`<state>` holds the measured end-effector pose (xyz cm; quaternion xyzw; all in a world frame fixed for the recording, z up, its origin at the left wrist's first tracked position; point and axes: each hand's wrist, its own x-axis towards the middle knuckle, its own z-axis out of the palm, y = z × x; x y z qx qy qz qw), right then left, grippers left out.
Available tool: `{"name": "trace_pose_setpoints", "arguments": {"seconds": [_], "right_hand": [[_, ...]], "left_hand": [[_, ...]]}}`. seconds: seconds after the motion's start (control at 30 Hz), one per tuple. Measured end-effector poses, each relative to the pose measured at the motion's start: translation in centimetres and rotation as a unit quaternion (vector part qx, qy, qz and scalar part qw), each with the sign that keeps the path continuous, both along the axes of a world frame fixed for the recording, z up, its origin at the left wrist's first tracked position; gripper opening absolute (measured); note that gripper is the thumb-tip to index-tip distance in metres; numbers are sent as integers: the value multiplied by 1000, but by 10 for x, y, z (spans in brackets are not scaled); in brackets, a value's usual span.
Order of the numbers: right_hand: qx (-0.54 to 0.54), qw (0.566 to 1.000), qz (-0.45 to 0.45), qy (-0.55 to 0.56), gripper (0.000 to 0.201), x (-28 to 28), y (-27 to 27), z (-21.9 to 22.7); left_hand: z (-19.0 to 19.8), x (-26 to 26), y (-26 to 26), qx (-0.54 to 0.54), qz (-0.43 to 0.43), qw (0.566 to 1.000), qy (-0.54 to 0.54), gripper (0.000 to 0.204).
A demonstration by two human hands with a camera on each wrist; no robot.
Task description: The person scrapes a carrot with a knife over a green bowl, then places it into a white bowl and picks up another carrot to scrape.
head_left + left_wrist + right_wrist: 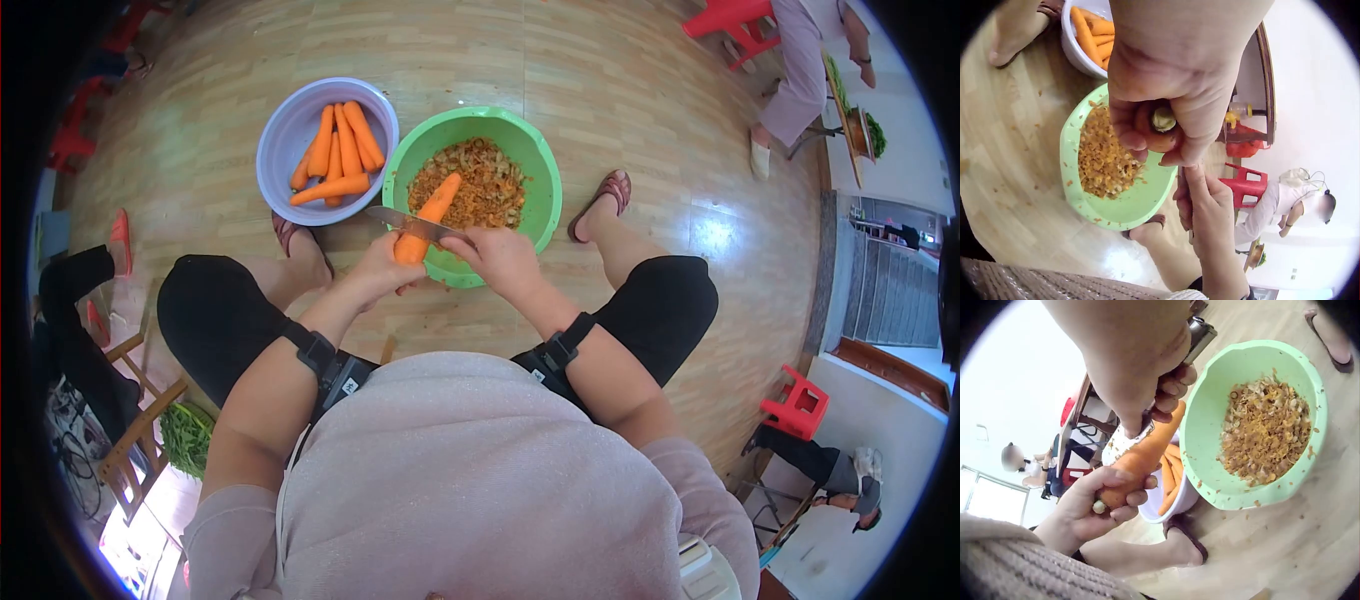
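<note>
My left hand [376, 266] grips an orange carrot [438, 198] around its thick end, and the cut stem end [1163, 119] shows between the fingers in the left wrist view. The carrot's narrow end points away from me over a green basin [549, 190]. In my right hand [508, 262] is a knife [402, 219], held by its handle. Its wide blade [1115, 450] lies across the carrot's side, flecked with orange and pale bits in the right wrist view. Peelings and brownish scraps [490, 180] cover much of the basin's bottom.
A pale purple basin [268, 150] with several whole carrots [345, 150] stands left of the green one. Both sit on the wood-patterned floor [620, 90] between and beyond my feet. Other people [800, 80], red stools [797, 403] and a wooden chair [135, 450] are farther off.
</note>
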<state>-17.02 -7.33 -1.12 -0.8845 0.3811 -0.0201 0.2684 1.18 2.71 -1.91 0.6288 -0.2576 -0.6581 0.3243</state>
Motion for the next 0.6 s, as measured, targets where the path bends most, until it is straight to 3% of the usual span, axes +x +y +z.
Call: {"name": "trace_pose_setpoints", "arguments": {"seconds": [0.13,0.3,0.4,0.5,0.6], "right_hand": [[-1,1000,-30,-8,40,-7,-11,-15],[-6,991,-114,73,40,-23,-33,-22],[-15,997,-76,12,42,-13,-18,-15],[-6,998,-40,38,44,-5,-8,-8],[-13,996,-89,27,46,-13,-22,-26]], "left_hand": [[-6,1,2,5,-3,1000,-4,51],[-4,1,4,-2,-13,1000,15,53],[-4,1,4,-11,-13,1000,2,53],[-6,1,3,-13,-21,999,-21,53],[-4,1,4,-21,-41,998,-35,54]]}}
